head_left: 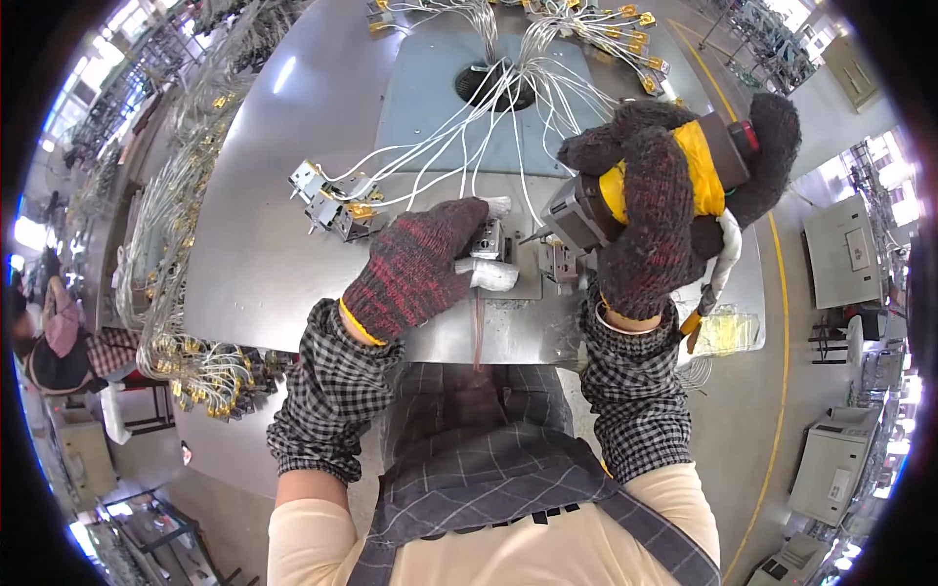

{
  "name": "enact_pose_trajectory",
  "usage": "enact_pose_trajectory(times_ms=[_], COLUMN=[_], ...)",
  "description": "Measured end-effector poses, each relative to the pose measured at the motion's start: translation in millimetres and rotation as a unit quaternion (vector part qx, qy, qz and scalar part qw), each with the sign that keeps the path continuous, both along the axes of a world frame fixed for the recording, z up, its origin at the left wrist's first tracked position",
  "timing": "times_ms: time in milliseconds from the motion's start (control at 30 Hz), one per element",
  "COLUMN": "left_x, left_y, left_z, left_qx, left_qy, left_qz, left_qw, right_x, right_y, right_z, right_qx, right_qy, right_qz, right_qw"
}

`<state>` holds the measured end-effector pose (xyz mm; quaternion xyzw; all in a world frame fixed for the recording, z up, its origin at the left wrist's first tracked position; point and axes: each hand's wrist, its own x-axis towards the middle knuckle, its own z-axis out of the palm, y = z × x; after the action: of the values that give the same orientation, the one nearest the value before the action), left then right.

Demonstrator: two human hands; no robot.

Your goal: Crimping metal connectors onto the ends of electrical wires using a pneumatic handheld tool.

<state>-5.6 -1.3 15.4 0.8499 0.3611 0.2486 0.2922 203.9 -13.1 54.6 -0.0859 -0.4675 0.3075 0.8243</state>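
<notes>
My left hand [410, 266], in a dark red and black knitted glove with white-wrapped fingertips, is closed around a small metal block [488, 240] on the table plate. My right hand [650, 200], gloved in dark knit, grips a power screwdriver [576, 215] with yellow tape around its body. Its thin bit points left toward the block; whether they touch I cannot tell. Another small metal part [559, 262] sits just below the screwdriver's nose. Left of my left hand lies a cluster of metal terminal blocks [337, 203], joined to white wires [449, 137].
The wires fan out from a dark round hole [489, 86] in the metal table [254, 225]. More wire ends with brass-coloured terminals [625, 39] lie at its far edge. Thick wire bundles [161, 283] hang at the left. Beyond them is another person [73, 342]. Grey cabinets [838, 252] stand right.
</notes>
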Motion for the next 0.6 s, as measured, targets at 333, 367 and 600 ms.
enact_pose_trajectory(times_ms=[333,367,600], left_x=[9.3,10.1,-0.1], left_y=[2.7,1.6,-21.4], left_z=[-3.2,-0.3,8.4], left_qx=[0.052,0.053,0.098], left_qy=[0.053,0.052,0.052], left_qz=[-0.017,-0.017,0.065], left_qw=[0.997,0.997,0.992], right_x=[-18.0,-18.6,-22.8], right_y=[2.0,2.7,1.4], right_z=[8.9,8.5,10.4], right_qx=[0.059,0.060,0.073], right_qy=[-0.143,-0.144,-0.149], right_qz=[-0.127,-0.127,-0.120], right_qw=[0.980,0.980,0.979])
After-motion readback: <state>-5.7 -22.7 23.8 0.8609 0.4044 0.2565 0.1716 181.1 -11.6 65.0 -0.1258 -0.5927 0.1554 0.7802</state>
